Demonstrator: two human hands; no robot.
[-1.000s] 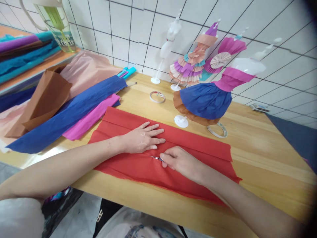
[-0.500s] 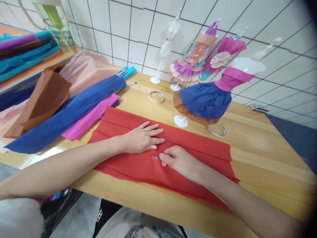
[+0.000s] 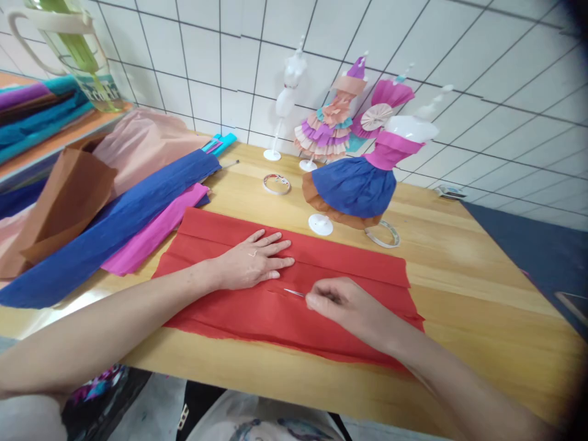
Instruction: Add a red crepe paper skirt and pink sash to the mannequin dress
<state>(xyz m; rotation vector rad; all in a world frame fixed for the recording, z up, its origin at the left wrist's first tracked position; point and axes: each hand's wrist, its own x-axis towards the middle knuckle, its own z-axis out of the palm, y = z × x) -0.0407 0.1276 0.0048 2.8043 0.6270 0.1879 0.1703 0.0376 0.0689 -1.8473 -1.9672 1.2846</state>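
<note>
A wide sheet of red crepe paper (image 3: pixel 349 331) lies on the wooden table in front of me, a long fold running along its far side. My left hand (image 3: pixel 252 262) is pressed flat on the paper, fingers spread, with nothing in it. To its right, my right hand (image 3: pixel 337 300) is closed around a slim, pointed metal tool (image 3: pixel 294 292); its handle is hidden in the fingers, so I cannot tell its kind. The tip points left, just over the paper. Near it a short line, a slit or crease, shows in the red surface.
Dress forms in paper outfits, one with a blue skirt (image 3: pixel 351 190), stand behind the paper beside a bare white form (image 3: pixel 285 101). Tape rings (image 3: pixel 277 184) lie near them. At left are a blue paper roll (image 3: pixel 114 226), brown paper (image 3: pixel 68 196) and a jug (image 3: pixel 82 58).
The right hand has shifted slightly right relative to the left hand, drawing the tool's tip away from it. The left hand stays flat on the paper. The whole view has shifted a little.
</note>
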